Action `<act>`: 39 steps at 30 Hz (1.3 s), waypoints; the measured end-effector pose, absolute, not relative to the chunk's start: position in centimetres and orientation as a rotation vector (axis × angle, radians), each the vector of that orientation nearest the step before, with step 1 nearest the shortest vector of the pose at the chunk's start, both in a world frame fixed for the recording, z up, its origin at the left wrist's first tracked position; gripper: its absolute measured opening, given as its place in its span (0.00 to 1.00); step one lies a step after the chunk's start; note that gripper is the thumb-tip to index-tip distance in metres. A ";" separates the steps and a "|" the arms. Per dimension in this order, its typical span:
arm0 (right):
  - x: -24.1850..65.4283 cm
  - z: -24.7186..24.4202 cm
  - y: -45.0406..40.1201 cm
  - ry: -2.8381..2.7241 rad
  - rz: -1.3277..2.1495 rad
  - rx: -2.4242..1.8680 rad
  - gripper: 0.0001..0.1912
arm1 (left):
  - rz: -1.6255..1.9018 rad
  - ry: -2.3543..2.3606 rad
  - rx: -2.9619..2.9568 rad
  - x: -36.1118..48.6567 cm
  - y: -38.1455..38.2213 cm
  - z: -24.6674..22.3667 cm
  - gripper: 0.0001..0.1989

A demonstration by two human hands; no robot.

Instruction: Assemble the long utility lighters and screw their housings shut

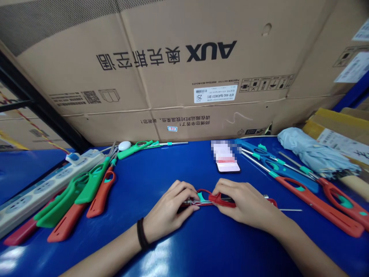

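Observation:
My left hand (170, 209) and my right hand (245, 204) meet low in the middle of the view. Both grip a red long-nosed utility lighter (205, 191), which lies apart with its metal inner parts showing. A thin metal rod (290, 210) sticks out to the right beyond my right hand. My fingers hide most of the lighter's middle. A black band (141, 232) circles my left wrist. Orange-red and blue lighters (317, 204) lie to my right, while green and red ones (92, 184) lie to my left.
The blue table (178, 246) bears a white power strip (49, 188) at left and a phone (227, 163) with a blurred-out screen ahead. A folded pale blue umbrella (314, 152) lies at right. A large AUX cardboard box (161, 73) stands behind the table.

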State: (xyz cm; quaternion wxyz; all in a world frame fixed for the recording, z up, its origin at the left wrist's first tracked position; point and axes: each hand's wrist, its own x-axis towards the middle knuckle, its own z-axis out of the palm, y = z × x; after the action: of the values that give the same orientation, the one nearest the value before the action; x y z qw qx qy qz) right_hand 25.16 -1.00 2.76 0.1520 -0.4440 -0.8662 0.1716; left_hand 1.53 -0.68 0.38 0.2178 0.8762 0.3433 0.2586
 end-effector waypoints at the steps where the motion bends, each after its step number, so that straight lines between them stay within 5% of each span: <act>1: 25.2 2.8 -1.0 -2.481 0.495 -1.274 0.08 | 0.713 0.953 2.432 1.5 -0.7 0.4 0.05; 39: 24.4 2.2 -1.2 -2.487 0.459 -1.219 0.05 | 0.679 0.952 2.402 1.5 -0.7 0.2 0.06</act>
State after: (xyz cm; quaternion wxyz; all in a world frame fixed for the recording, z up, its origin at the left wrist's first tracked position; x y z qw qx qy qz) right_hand 24.38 -1.24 2.23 0.1662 -0.4281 -0.8736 0.1613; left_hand 1.49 -0.65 0.21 0.2331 0.8744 0.3464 0.2472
